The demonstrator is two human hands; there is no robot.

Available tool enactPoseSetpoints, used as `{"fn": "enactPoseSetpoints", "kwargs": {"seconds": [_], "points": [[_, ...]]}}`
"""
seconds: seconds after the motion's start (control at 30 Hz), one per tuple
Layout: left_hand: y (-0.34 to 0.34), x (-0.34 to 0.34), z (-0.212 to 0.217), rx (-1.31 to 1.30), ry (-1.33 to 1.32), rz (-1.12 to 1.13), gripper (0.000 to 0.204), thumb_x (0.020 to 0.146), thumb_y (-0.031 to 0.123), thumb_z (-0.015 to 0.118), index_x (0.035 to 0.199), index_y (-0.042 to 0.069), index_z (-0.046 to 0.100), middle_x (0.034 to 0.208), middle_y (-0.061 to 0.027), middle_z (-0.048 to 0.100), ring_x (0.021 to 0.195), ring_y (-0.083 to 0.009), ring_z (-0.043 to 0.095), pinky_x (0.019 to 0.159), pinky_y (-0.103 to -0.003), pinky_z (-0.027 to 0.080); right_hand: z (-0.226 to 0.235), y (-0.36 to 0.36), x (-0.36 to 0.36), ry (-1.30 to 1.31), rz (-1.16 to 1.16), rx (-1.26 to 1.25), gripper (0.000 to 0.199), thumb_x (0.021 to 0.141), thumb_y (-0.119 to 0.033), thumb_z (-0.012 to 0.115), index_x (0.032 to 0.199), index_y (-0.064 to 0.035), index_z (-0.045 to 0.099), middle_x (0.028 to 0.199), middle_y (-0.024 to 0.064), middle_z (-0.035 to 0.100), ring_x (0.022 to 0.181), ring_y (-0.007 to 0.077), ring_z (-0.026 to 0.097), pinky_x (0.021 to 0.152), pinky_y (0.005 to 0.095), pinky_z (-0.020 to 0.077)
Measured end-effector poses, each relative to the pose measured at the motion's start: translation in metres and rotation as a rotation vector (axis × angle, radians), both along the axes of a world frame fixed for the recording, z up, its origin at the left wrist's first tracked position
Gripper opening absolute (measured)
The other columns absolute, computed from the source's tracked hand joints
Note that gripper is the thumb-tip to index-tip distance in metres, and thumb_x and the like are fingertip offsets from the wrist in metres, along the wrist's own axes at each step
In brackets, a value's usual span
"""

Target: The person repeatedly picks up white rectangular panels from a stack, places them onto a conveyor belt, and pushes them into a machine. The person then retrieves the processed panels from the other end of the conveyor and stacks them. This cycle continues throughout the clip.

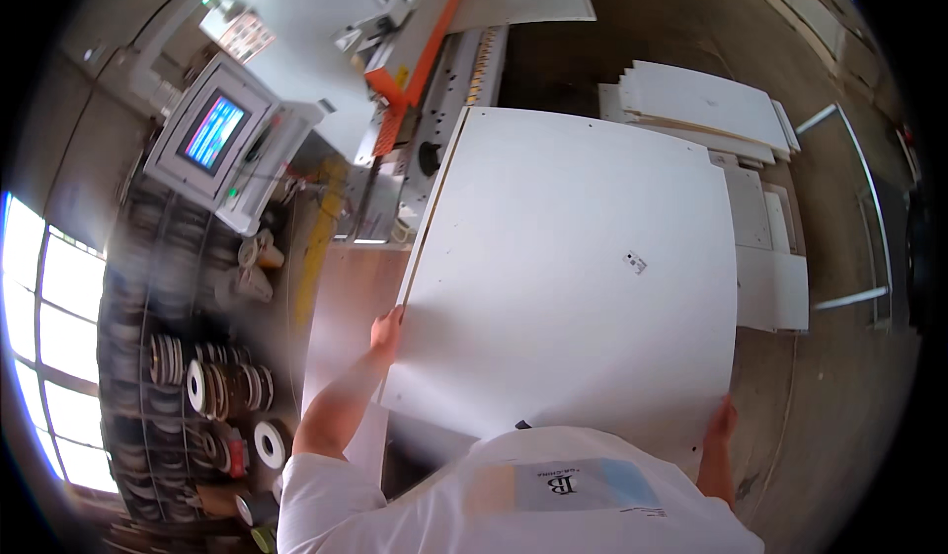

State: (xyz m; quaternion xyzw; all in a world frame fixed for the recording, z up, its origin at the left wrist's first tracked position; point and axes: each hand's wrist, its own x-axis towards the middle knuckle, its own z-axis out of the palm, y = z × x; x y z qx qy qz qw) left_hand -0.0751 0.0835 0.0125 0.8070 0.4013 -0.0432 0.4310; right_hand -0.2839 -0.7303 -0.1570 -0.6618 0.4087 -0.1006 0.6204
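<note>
1. Nearest to me, I see the white shirt [513, 500] of the person at the lower edge, with both forearms rising from it.
2. The left hand [386, 331] grips the left edge of a large white board [583, 268], fingers curled around that edge.
3. The right hand [722, 422] clasps the board at its near right corner, fingers wrapped under the rim; the thumb side is all I can see.
4. The board is held flat in front of the chest, between both hands, and carries a small sticker [635, 262] right of its middle.
5. To the left, racks hold rolls of edge tape [212, 386].
6. Beyond the board, a machine [434, 90] with an orange strip runs away from me, beside a control screen [211, 131].
7. Far right, a stack of white panels [706, 105] lies on the floor [839, 376].
</note>
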Motion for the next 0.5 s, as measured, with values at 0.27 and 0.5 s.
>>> {"fn": "enactPoseSetpoints", "kwargs": {"seconds": [0.27, 0.5], "points": [[0.072, -0.092, -0.020, 0.890, 0.206, -0.279, 0.049, 0.094, 0.048, 0.056, 0.112, 0.004, 0.065, 0.108, -0.0129, 0.066, 0.106, -0.0292, 0.059, 0.088, -0.044, 0.045, -0.028, 0.055, 0.052, -0.189, 0.317, -0.465, 0.040, 0.105, -0.038, 0.050, 0.107, -0.0020, 0.068, 0.098, 0.0040, 0.067, 0.089, 0.0164, 0.059, 0.078, 0.0347, 0.0496], [0.031, -0.108, 0.015, 0.677, -0.053, -0.792, 0.066, 0.094, 0.035, 0.060, 0.149, 0.006, 0.040, 0.161, -0.0132, 0.031, 0.151, -0.0339, 0.023, 0.123, -0.053, 0.018, 0.081, 0.183, 0.073, 0.116, 0.474, 0.054, 0.042, 0.102, -0.036, 0.053, 0.114, 0.0007, 0.069, 0.103, 0.0076, 0.070, 0.092, 0.0171, 0.063, 0.080, 0.0370, 0.0516]]}}
